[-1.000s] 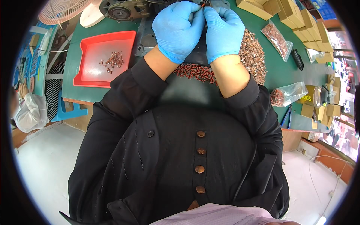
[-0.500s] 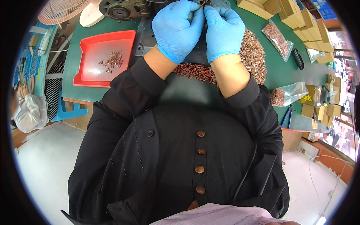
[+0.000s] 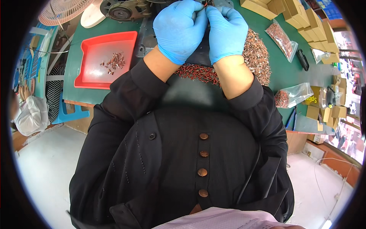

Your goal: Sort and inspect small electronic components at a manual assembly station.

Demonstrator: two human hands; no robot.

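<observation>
While both blue-gloved hands meet at the twelve o'clock edge of the green counter (image 3: 114, 30), the left hand (image 3: 180, 29) and the right hand (image 3: 228, 32) press their fingers together around a tiny dark red part (image 3: 206, 4), pinched between the fingertips of both; it is too small to tell more of its shape. Just below the wrists, toward six o'clock, lies a heap of small reddish-brown parts (image 3: 198, 73), spreading on to the three o'clock side of the right forearm, where the pieces look paler and thinner. At nine o'clock from the hands sits a red tray (image 3: 91, 74) with a small scatter of the same brownish bits near its middle. A dark metal machine (image 3: 122, 9) stands at eleven o'clock, with a pale fan (image 3: 61, 11) beyond it. To the two o'clock side lies a clear bag of copper-coloured parts (image 3: 281, 38), and another clear bag (image 3: 293, 96) rests near four o'clock. Cardboard boxes (image 3: 293, 11) line the far right edge. The person wears a black buttoned garment with long sleeves.
</observation>
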